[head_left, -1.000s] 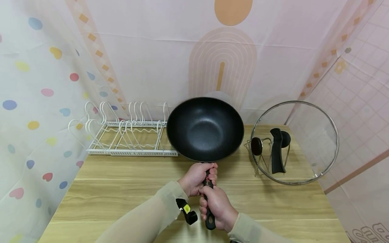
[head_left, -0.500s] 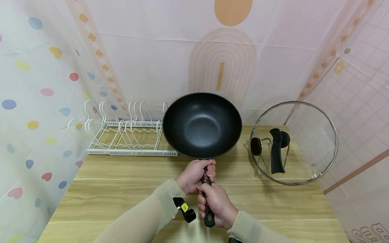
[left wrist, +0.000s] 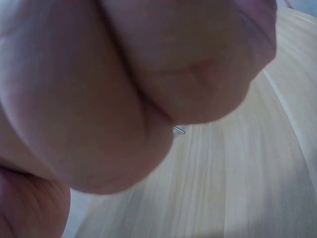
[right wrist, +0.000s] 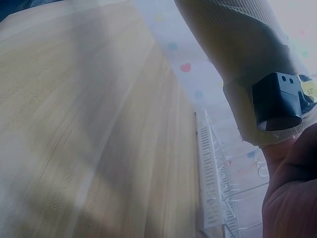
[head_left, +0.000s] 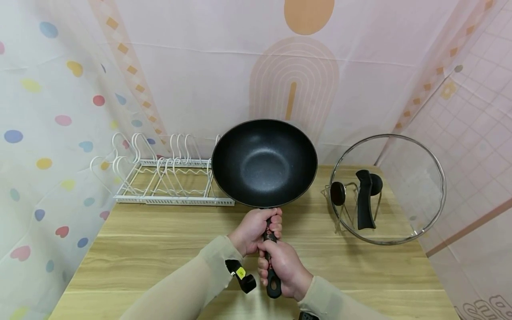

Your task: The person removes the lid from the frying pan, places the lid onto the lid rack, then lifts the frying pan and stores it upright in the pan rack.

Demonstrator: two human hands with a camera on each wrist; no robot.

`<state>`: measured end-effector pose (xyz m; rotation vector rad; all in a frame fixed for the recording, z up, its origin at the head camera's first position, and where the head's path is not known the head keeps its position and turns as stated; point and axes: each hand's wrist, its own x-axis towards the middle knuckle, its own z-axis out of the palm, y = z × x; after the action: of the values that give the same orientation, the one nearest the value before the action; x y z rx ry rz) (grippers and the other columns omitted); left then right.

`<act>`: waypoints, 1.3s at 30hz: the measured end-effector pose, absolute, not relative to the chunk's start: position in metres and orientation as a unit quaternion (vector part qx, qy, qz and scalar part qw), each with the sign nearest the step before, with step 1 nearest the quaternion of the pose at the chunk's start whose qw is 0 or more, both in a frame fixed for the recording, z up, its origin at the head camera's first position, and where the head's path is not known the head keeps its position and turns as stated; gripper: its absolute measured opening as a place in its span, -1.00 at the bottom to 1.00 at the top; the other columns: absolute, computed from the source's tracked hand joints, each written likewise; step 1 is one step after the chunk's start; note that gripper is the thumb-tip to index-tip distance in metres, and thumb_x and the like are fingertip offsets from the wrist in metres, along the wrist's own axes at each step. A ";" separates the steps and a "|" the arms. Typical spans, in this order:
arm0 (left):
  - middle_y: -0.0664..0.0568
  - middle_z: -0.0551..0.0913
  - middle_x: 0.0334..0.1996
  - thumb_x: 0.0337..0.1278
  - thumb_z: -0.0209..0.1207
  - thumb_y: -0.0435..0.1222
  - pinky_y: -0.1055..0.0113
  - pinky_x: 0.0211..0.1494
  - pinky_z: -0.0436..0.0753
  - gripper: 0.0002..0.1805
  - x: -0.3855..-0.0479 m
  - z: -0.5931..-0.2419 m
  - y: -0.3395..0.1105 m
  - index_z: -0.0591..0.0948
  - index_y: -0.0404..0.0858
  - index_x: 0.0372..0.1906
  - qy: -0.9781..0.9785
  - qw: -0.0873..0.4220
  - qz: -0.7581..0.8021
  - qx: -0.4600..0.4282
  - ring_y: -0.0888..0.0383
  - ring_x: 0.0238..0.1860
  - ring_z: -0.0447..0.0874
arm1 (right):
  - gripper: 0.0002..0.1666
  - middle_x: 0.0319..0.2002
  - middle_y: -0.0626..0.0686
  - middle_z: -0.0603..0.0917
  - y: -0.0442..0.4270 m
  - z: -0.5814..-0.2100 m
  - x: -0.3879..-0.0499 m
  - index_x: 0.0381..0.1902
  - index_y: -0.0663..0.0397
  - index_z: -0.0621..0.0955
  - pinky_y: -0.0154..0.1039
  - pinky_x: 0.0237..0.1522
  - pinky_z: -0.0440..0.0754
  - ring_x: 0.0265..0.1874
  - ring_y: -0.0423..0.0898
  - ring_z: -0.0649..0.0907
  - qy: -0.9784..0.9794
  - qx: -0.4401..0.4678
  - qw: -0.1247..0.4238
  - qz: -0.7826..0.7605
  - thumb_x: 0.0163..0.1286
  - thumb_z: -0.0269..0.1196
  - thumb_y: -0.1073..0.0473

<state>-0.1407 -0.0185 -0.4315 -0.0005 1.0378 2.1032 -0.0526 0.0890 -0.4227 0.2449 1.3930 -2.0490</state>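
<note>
A black wok [head_left: 264, 164] is held up over the wooden table, its bowl facing me and its long handle [head_left: 274, 284] pointing toward me. Close to the bowl, my left hand [head_left: 256, 229] grips the handle with curled fingers. Just behind it my right hand [head_left: 286, 269] wraps round the same handle, its thumb touching the left hand. Curled fingers [left wrist: 188, 64] fill much of the left wrist view, which hides the handle. In the right wrist view part of a hand [right wrist: 292, 198] shows below a sleeve with a black wrist camera [right wrist: 277, 101].
To the left stands a white wire dish rack [head_left: 176, 201], partly behind the wok's left rim. On the right a large glass lid [head_left: 430, 222] with a black handle leans upright in a wire stand [head_left: 352, 218]. Curtains [head_left: 200, 80] surround the wooden tabletop [head_left: 160, 249].
The wok has moved slightly left and up in the head view, and both hands have shifted with it, still gripping the handle. The rack and lid have stayed put.
</note>
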 end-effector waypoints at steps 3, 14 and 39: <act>0.25 0.24 -0.58 0.70 -0.25 -0.23 0.53 -0.44 0.40 -0.70 -0.141 -0.431 -0.019 0.32 -0.10 -0.33 0.410 0.386 0.826 0.003 0.36 -0.62 0.28 | -0.77 -0.73 -0.21 0.31 0.088 -0.422 -0.053 -0.42 -0.09 0.35 -0.43 -0.70 0.45 -0.76 -0.30 0.38 0.527 0.091 0.323 -0.781 0.45 0.10 0.07; 0.26 0.25 -0.60 0.69 -0.24 -0.25 0.52 -0.47 0.36 -0.68 -0.139 -0.427 -0.022 0.31 -0.10 -0.36 0.407 0.386 0.828 0.001 0.37 -0.64 0.28 | -0.77 -0.75 -0.21 0.32 0.085 -0.420 -0.052 -0.44 -0.10 0.34 -0.42 -0.71 0.45 -0.78 -0.30 0.38 0.523 0.088 0.326 -0.783 0.45 0.08 0.08; 0.25 0.26 -0.57 0.69 -0.23 -0.25 0.51 -0.48 0.37 -0.69 -0.139 -0.415 -0.027 0.32 -0.10 -0.36 0.416 0.378 0.827 0.010 0.38 -0.64 0.28 | -0.78 -0.76 -0.22 0.32 0.082 -0.414 -0.055 -0.45 -0.08 0.34 -0.42 -0.71 0.46 -0.79 -0.30 0.38 0.517 0.074 0.328 -0.787 0.44 0.04 0.10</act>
<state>-0.1386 -0.0271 -0.4148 0.0257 1.0634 2.1145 -0.0545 0.0822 -0.4139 0.1946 1.3531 -2.0608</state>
